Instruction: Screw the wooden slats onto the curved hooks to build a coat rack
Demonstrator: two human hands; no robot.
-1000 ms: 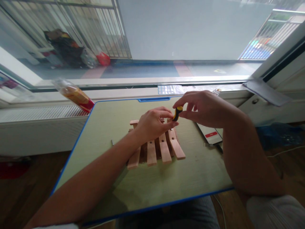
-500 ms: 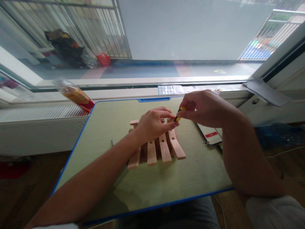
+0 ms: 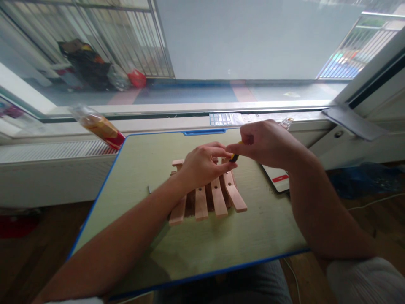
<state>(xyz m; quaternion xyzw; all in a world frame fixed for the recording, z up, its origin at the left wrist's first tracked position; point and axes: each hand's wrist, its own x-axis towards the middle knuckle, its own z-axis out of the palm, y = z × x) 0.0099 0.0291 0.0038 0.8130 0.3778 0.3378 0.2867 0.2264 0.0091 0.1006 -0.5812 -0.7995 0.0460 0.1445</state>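
A wooden slatted piece (image 3: 201,202) lies on the table, its pale slats pointing towards me, several with a dark hole. My left hand (image 3: 205,162) rests over its far part, closed. The left thumb and fingertips sit around the lower end of a yellow-and-black screwdriver (image 3: 234,157). My right hand (image 3: 264,139) is closed on the handle from above and hides most of it. The tool stands over the rightmost slat; its tip is hidden. A small grey metal piece (image 3: 149,189) lies left of my left forearm.
The pale table (image 3: 126,173) has a blue edge. A flat white object with a red label (image 3: 279,179) lies at its right side. Beyond the far edge are a window sill and a blue-and-white sheet (image 3: 223,119). A plastic bottle (image 3: 103,128) leans at the far left.
My right hand has turned and shifted slightly left on the screwdriver, covering more of its yellow handle. The right forearm has moved a little left. My left hand and the wooden piece stay put.
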